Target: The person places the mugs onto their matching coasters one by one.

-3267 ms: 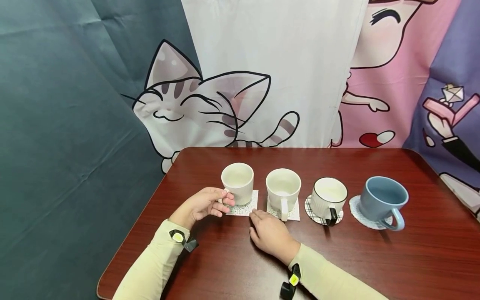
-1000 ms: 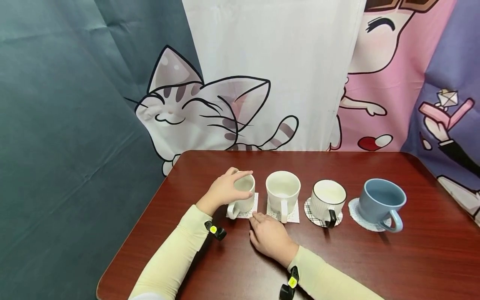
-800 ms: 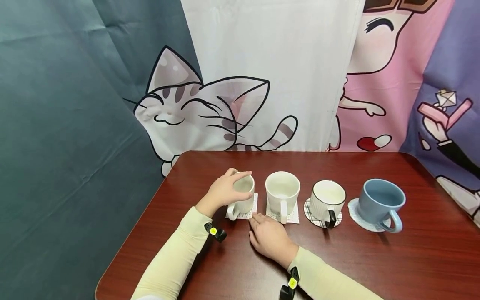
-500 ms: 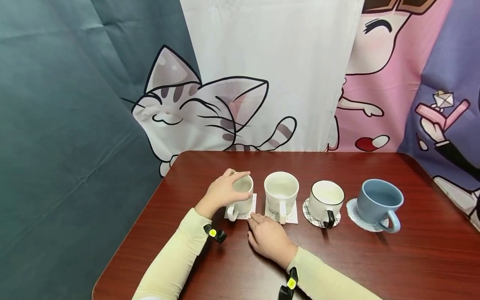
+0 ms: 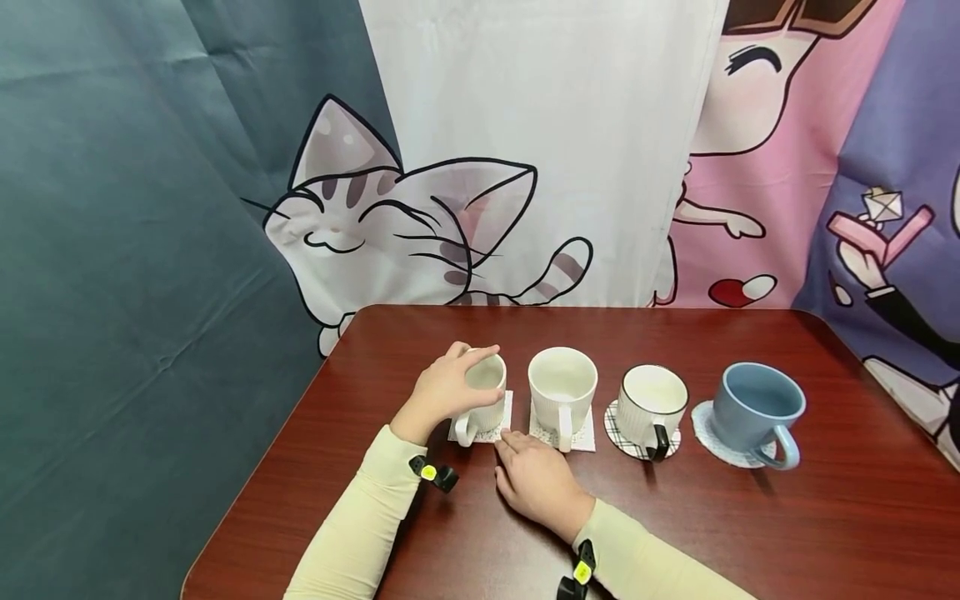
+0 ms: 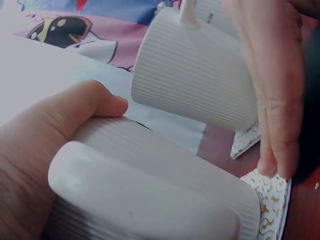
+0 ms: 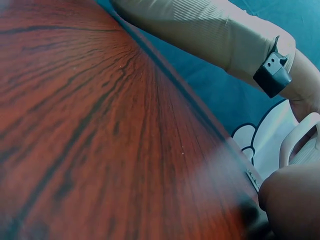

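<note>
A white ribbed mug (image 5: 487, 410) stands at the left end of a row, on a square patterned coaster (image 5: 489, 436). My left hand (image 5: 441, 388) grips it from the left near the rim, thumb and fingers spread round its upper body; its handle points toward me. In the left wrist view the thumb presses the ribbed side of this mug (image 6: 150, 185). My right hand (image 5: 542, 483) lies flat, its straight fingertips touching the coaster's near right corner. The left wrist view shows those fingertips on the gold-patterned coaster (image 6: 273, 200).
To the right stand a second white mug (image 5: 562, 383) on a square coaster, a black-rimmed white mug (image 5: 651, 400) on a round checked coaster, and a blue mug (image 5: 756, 412) on a round pale coaster. A printed cloth (image 5: 540, 100) hangs behind the red-brown table (image 5: 862, 517).
My left hand has moved from the mug's handle side up to its rim and upper body. The handle has swung round toward me. The right hand stays in place.
</note>
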### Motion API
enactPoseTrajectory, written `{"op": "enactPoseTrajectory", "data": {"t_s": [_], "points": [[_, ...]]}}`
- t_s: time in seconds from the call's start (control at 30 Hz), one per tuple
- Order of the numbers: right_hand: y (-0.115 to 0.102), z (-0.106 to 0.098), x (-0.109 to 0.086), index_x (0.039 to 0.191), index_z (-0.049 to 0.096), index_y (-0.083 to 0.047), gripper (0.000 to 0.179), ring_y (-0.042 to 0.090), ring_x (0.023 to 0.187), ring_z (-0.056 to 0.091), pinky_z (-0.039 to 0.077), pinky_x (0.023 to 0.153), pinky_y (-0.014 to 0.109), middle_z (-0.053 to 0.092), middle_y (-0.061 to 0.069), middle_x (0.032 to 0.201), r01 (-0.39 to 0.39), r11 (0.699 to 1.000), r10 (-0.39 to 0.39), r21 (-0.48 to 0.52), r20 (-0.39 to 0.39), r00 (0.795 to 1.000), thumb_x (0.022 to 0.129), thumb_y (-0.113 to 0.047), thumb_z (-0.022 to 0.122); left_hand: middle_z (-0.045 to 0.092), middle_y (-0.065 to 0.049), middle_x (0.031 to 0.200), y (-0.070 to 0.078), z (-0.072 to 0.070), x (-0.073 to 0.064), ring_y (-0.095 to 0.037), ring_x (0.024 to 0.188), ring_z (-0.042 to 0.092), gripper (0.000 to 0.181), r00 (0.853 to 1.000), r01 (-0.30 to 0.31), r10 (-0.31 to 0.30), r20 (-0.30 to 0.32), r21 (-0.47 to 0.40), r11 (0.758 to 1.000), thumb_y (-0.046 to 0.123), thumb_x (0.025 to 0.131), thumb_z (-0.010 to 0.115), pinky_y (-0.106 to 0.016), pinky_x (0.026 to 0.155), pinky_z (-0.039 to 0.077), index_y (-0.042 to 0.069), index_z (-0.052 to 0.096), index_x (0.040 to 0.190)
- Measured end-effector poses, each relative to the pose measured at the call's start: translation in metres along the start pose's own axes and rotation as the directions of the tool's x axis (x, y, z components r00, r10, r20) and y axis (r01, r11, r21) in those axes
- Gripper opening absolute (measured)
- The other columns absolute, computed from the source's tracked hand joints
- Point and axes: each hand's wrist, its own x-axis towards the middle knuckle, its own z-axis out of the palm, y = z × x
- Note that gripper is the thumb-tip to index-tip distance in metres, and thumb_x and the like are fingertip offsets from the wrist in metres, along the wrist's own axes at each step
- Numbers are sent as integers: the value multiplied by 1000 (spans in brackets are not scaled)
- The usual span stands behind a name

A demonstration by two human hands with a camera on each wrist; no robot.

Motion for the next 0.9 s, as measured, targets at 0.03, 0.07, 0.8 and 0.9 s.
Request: {"op": "enactPoseTrajectory", "data": {"t_s": [0.03,0.07,0.8,0.9], "points": [[0,0,0,117,72,2,40,29,114,67,51,100,41,70,17,123,2,1000,-2,2,-2,1000,91,-27,67,55,2,133,0,0,0,-28,106,64,73,1000,3,-3,-3,0,1000,63,75,73,-47,79,53,45,55,144],[0,-1,0,117,72,3,40,29,114,67,51,100,42,70,17,123,3,1000,-3,5,-3,1000,91,-27,67,56,2,133,0,0,0,-28,106,64,73,1000,7,-7,-4,0,1000,63,75,73,-47,79,53,45,55,144],[0,-11,1,97,72,-7,15,22,90,71,58,78,40,71,6,102,-29,989,40,142,-75,996,91,-20,68,55,-1,132,5,7,3,-28,105,63,72,1000,8,-9,24,23,1000,64,77,73,-45,74,53,42,56,143],[-5,-28,6,81,67,-15,11,14,72,67,55,64,35,67,-4,81,6,981,19,192,-128,992,92,-17,66,53,-4,136,3,4,3,-31,111,61,74,997,-12,8,79,51,999,66,79,70,-47,77,54,41,52,146]]}}
